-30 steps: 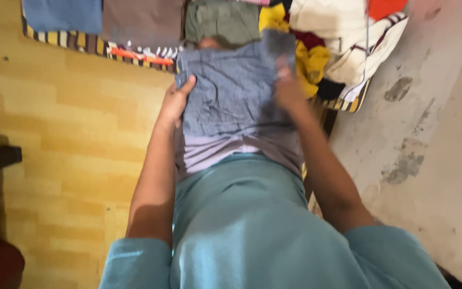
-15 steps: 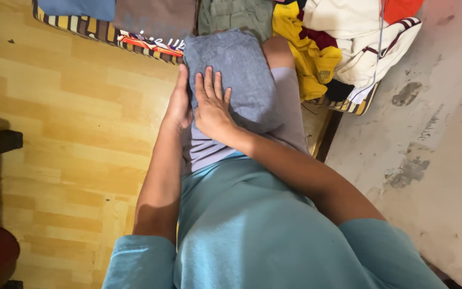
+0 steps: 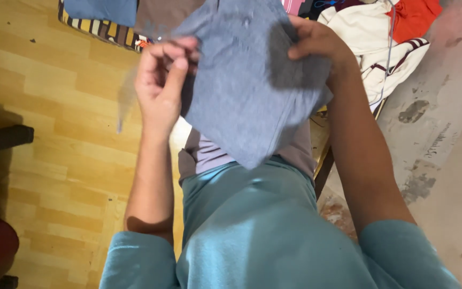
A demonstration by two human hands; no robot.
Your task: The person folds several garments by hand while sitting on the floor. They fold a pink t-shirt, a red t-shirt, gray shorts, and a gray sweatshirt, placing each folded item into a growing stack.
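Wood floor (image 3: 54, 107): yellow boards fill the left side of the frame. They look smooth and shiny.
Teal shirt (image 3: 252, 230): soft and plain, it fills the bottom middle. It is what the person wears.
Grey cloth (image 3: 241, 91): soft and a bit speckled, folded into a thick flat shape with one pointed corner hanging down. A moment ago it lay flat on the lap with a hand pressed on it. Now it is up in the air, in the upper middle of the frame, so the pressing part looks done and the cloth is being carried.
Pile of clothes (image 3: 386, 48): white, red and striped things lie loose in the upper right.
Striped mat (image 3: 100, 27): in the upper left, with folded blue and brown pieces lying on it.
Left hand (image 3: 159, 88): it pinches the left edge of the grey cloth with fingers and thumb. It is blurry, so how tight the grip is may be hard to say.
Right hand (image 3: 316, 45): it is closed on the top right edge of the grey cloth, fingers curled over it.
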